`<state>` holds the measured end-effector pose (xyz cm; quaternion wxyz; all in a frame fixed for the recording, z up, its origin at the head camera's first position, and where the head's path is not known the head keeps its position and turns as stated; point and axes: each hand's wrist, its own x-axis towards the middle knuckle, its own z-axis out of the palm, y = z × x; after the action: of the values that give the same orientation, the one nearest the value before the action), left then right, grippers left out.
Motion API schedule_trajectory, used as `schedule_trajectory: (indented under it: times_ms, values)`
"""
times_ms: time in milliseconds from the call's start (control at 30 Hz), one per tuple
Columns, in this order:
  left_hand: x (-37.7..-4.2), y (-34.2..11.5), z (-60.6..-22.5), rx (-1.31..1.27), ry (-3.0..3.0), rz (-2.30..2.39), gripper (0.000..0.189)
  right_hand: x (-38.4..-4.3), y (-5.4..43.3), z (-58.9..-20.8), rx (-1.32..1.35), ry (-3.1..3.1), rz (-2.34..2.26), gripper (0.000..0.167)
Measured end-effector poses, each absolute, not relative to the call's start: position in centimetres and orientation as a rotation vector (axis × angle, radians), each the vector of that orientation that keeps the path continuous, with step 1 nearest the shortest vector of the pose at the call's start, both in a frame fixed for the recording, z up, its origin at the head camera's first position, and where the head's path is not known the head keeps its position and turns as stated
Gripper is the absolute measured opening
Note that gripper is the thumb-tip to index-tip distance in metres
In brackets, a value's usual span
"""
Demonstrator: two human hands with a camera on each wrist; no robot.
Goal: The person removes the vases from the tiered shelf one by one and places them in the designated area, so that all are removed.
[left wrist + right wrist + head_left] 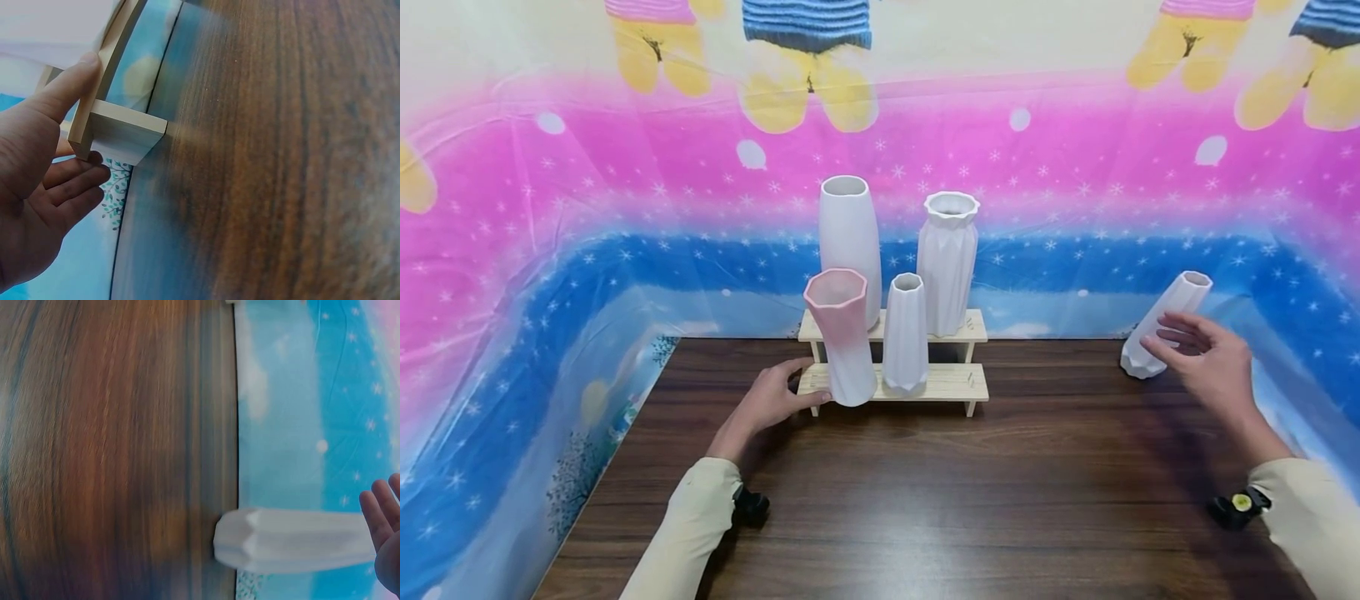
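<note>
My left hand (772,398) grips the left end of a two-step wooden stand (951,379), its thumb on the lower step's top face and the fingers around the end. In the left wrist view that thumb lies along the wooden step (112,59). A pink-to-white vase (850,354) and a narrow white vase (906,337) stand on the lower step. Behind them, the upper step bears a tall smooth white vase (847,225) and a ruffled-rim white vase (949,267). At right, my right hand (1213,367) is beside a faceted white vase (1157,329), fingers loosely extended and overlapping it.
The dark wooden table (925,500) spreads in front of the stand. A patterned pink and blue cloth (1037,158) hangs behind the table and along both sides. Dark straps with small devices (750,507) sit on both wrists.
</note>
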<state>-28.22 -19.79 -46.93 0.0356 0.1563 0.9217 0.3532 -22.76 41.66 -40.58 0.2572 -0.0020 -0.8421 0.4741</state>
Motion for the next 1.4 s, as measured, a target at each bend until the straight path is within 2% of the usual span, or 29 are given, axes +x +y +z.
schedule_trajectory:
  times_ms: [200,700,1067,1400]
  values:
    - [-28.2,-19.8,-47.0,0.482,2.83,1.083,0.088,-23.0,39.5,-40.2,0.097,-2.27,1.352,0.05]
    - [-28.4,-19.9,-47.1,0.482,2.836,1.087,0.089,-23.7,34.1,-38.8,0.29,-2.293,1.259,0.052]
    - [-28.4,-19.8,-47.1,0.488,2.84,1.089,0.09,-24.7,29.8,-36.7,0.474,-2.239,1.43,0.047]
    - [-28.3,-19.9,-47.0,0.485,2.835,1.089,0.089,-25.4,25.7,-36.3,0.554,-2.298,1.565,0.046]
